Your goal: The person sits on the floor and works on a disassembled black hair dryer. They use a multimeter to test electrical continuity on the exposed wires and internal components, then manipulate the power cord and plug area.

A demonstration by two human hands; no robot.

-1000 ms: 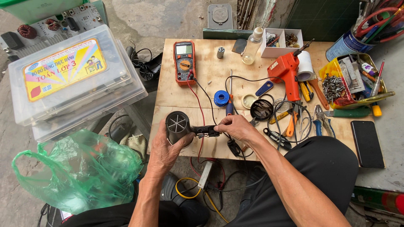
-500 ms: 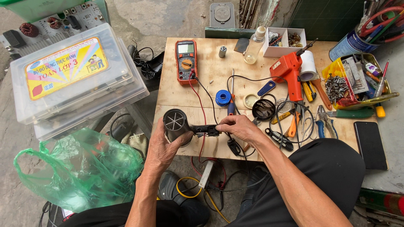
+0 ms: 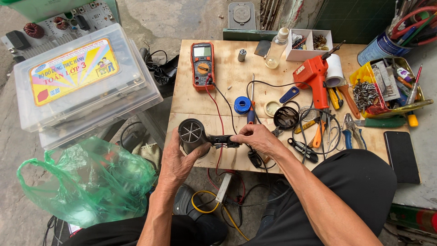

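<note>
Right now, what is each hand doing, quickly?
Left hand: closed around the barrel of the black hair dryer.
Right hand: fingers pinched on the dryer's opened handle end, by its exposed wires.

Both hands on a small black hair dryer at the near edge of a cluttered plywood table.

The left hand [image 3: 176,159] cups the hair dryer [image 3: 193,135] barrel; the right hand [image 3: 256,136] pinches its handle. Behind them on the plywood table [image 3: 218,98] lie an orange multimeter [image 3: 202,65], a blue solder spool [image 3: 242,105] and an orange soldering gun [image 3: 313,78].
</note>
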